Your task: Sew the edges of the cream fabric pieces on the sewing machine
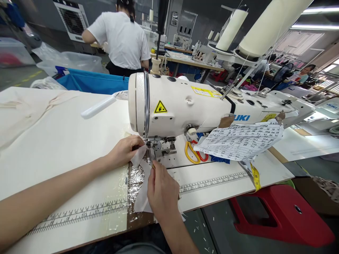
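A white sewing machine (169, 106) stands on the table, its needle and presser foot area (155, 144) low at the left end of the head. Beside that area, my left hand (124, 150) is closed, pinching the edge of a thin white fabric piece (143, 183). My right hand (162, 188) is closed around a slim pointed metal tool (150, 157), its tip close to the presser foot; whether it is tweezers or snips I cannot tell. The fabric hangs in a curved strip between the hands and passes partly under my right hand. The needle itself is hidden.
Scissors with yellow and red handles (192, 152) lie right of the needle area. A printed paper sheet (241, 141) hangs from the machine, near a yellow tape measure (255, 176). Pale fabric (29, 113) lies at left. Beyond are a blue bin (92, 81) and a person (123, 40); a red stool (283, 211) stands right.
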`<state>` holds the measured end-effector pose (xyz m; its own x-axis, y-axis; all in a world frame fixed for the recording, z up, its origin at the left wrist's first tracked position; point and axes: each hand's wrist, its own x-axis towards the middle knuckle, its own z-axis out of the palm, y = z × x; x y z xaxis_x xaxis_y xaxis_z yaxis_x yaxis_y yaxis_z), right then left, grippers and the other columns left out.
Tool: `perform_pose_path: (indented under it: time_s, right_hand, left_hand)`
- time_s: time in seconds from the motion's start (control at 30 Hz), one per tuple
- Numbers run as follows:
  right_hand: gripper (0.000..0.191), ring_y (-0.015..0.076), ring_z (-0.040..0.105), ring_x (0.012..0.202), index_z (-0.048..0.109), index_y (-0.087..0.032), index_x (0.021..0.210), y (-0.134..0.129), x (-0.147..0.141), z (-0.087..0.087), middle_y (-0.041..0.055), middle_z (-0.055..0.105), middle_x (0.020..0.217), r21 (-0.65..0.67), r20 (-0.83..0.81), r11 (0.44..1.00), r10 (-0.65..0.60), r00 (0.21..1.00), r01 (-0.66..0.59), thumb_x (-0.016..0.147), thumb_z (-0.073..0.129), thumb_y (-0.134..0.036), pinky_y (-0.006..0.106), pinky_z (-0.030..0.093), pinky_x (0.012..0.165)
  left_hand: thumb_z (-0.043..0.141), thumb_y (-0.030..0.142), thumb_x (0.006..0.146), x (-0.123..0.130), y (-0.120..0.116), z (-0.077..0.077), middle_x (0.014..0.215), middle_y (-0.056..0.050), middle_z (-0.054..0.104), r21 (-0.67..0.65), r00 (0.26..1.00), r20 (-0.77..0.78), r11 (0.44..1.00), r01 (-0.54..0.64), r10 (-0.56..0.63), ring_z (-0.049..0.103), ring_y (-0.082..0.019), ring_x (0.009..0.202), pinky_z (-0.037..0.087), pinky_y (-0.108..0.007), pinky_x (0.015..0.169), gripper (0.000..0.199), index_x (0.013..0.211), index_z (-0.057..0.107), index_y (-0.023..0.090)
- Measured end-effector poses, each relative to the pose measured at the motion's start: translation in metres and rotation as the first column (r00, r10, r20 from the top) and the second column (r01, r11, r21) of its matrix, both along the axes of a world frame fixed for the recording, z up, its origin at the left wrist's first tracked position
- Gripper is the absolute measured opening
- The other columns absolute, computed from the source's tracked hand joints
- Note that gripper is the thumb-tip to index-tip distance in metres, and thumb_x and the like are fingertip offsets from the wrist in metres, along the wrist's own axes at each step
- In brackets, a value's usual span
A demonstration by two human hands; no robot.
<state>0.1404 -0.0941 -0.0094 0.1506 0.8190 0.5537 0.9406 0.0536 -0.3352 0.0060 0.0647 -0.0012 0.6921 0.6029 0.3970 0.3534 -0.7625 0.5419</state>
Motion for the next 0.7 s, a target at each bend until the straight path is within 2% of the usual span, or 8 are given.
perform_pose_path:
  time_s: [0.2,0.3,0.4,0.5,0.6,0.7]
  right_hand:
    - [0.036,0.02,0.075,0.068,0.069,-0.009,0.111,-0.001,0.0,0.001,0.0088,0.078,0.088,0.005,0.019,1.0,-0.006,1.0,0.006,0.102,0.034,-0.013,0.028,0.051,0.051]
    - [0.036,0.0194,0.074,0.065,0.069,-0.01,0.11,0.0,0.0,0.0,0.0078,0.078,0.087,0.0,0.024,1.0,-0.015,1.0,0.015,0.1,0.034,-0.012,0.028,0.05,0.049]
    - [0.036,0.0194,0.074,0.063,0.069,-0.01,0.109,0.002,-0.001,-0.001,0.0074,0.078,0.085,-0.005,0.03,1.0,-0.021,0.999,0.021,0.1,0.035,-0.011,0.028,0.049,0.047]
    - [0.038,0.0207,0.076,0.066,0.069,-0.007,0.11,0.003,-0.002,0.0,0.0106,0.079,0.087,-0.006,0.049,0.999,-0.036,0.998,0.037,0.1,0.033,-0.011,0.028,0.051,0.048]
    - [0.038,0.0226,0.078,0.072,0.067,-0.005,0.113,-0.01,-0.003,0.003,0.0132,0.079,0.09,-0.019,0.035,0.999,-0.031,0.999,0.031,0.1,0.031,-0.012,0.028,0.053,0.052]
    - [0.029,0.021,0.076,0.065,0.063,-0.014,0.108,-0.043,-0.004,0.006,0.0071,0.078,0.083,-0.062,-0.113,0.996,0.05,0.992,-0.057,0.1,0.035,-0.016,0.027,0.052,0.05]
  left_hand:
    - [0.049,0.035,0.096,-0.001,0.002,-0.005,0.068,0.0,0.06,0.086,1.0,-0.012,0.996,-0.002,0.003,0.057,-0.014,0.065,0.049,-0.025,0.063,0.029,0.076,0.061,0.019]
    - [0.047,0.034,0.098,-0.001,0.002,-0.007,0.07,-0.001,0.062,0.171,1.0,-0.002,0.985,0.026,-0.026,0.059,-0.014,0.067,0.051,-0.025,0.063,0.029,0.078,0.062,0.019]
    - [0.046,0.032,0.1,-0.001,0.001,-0.006,0.075,-0.003,0.065,0.293,0.997,0.003,0.954,0.07,-0.074,0.061,-0.015,0.072,0.052,-0.025,0.063,0.029,0.081,0.063,0.018]
    - [0.045,0.026,0.102,-0.002,0.001,-0.002,0.083,-0.006,0.069,0.374,0.987,-0.072,0.913,0.163,-0.146,0.062,-0.017,0.08,0.054,-0.027,0.067,0.028,0.085,0.066,0.017]
    - [0.045,0.021,0.101,-0.007,0.001,0.004,0.094,-0.008,0.071,0.379,0.956,-0.185,0.881,0.283,-0.228,0.062,-0.019,0.089,0.056,-0.029,0.074,0.027,0.094,0.071,0.016]
    - [0.048,0.015,0.098,-0.013,-0.001,0.009,0.106,-0.01,0.07,0.354,0.92,-0.31,0.869,0.346,-0.24,0.061,-0.021,0.096,0.057,-0.031,0.08,0.026,0.106,0.073,0.016]
